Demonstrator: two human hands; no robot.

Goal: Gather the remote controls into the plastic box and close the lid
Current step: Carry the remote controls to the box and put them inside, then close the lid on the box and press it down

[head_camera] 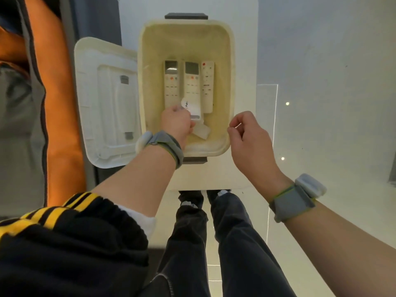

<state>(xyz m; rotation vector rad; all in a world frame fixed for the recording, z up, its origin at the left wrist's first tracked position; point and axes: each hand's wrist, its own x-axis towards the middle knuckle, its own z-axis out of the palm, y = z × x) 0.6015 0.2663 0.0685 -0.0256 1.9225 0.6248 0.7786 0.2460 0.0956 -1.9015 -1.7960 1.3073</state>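
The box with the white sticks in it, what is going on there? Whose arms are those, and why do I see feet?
The camera sits on a person's head and looks down, so you see their own arms and feet. The plastic box stands open on a white table. Three remote controls lie side by side inside. The left hand reaches in, its fingers closed on another small white thing, perhaps a remote. The right hand hovers by the rim, holding nothing. The lid lies beside the box.
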